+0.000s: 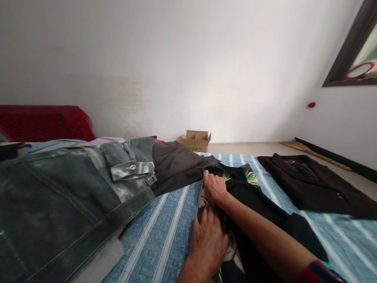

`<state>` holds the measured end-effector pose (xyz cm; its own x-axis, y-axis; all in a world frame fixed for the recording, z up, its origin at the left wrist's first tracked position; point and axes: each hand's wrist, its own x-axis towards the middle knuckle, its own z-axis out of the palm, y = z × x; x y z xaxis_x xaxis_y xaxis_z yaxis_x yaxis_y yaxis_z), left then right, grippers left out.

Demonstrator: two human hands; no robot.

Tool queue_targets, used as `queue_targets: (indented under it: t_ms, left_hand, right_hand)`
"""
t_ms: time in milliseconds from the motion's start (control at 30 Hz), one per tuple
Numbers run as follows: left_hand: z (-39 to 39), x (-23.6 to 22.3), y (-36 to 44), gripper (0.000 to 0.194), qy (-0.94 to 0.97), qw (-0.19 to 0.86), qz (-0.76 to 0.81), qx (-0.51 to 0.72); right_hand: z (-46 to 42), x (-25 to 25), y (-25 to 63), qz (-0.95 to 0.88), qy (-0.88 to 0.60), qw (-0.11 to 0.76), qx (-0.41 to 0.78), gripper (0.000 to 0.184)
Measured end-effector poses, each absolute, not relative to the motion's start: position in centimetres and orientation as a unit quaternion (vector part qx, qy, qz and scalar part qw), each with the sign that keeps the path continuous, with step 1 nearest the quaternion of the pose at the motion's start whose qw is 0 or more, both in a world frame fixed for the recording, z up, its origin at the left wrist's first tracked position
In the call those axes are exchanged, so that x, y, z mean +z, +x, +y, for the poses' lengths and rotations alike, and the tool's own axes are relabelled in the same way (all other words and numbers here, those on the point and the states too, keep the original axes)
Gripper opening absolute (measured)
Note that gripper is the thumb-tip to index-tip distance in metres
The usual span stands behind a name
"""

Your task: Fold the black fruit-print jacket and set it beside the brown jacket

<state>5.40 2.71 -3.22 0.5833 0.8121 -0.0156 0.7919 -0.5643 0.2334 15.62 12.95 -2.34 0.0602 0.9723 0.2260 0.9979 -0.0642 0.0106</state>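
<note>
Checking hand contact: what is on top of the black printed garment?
The right hand touches the black printed garment near its collar; the left hand lies on its print. Fabric behind the hands and right forearm can't be seen.

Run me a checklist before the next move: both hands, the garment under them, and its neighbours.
1. Right hand on the black printed garment: ok, at its left edge near the collar.
2. Left hand on the same garment: ok, nearer the camera, over the printed part.
3. Fabric pinched in the right fingertips: cannot tell, the fingers hide it.
4. Whole garment in view: not ok, its near end runs out of the picture.
5. Clear of the dark grey cloth: cannot tell, its tip reaches the collar end.
6. Clear of the dark brown garment: ok, striped sheet shows between them.
</note>
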Motion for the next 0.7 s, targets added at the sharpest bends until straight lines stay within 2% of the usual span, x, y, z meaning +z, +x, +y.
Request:
queue_targets:
  t_ms: [100, 267, 367, 533, 700]
  left_hand:
    - [2.6, -2.7, 5.4, 0.060, 0.882, 0.107, 0.458, 0.046]
    - [2.1, -1.5, 5.8, 0.036, 0.874, 0.066, 0.479, 0.054]
    - [1.9, -0.7, 6.0, 0.029, 0.872, 0.065, 0.481, 0.059]
    - [1.7, 1.2, 6.3, 0.028, 0.879, 0.079, 0.464, 0.073]
    - [1.7, 1.7, 7.8, 0.029, 0.900, 0.084, 0.423, 0.061]
  right_hand:
    - [13.2, -1.9, 16.0, -0.676, -0.729, 0.081, -0.068, 0.033]
    - [14.9, -1.0, 19.3, -0.637, -0.764, 0.100, -0.021, 0.027]
    - [16.4, -0.9, 22.3, -0.612, -0.783, 0.106, 0.020, 0.025]
    - [18.7, -1.0, 25.8, -0.624, -0.769, 0.108, 0.087, 0.027]
    - [20.7, -1.2, 27.0, -0.623, -0.768, 0.109, 0.102, 0.028]
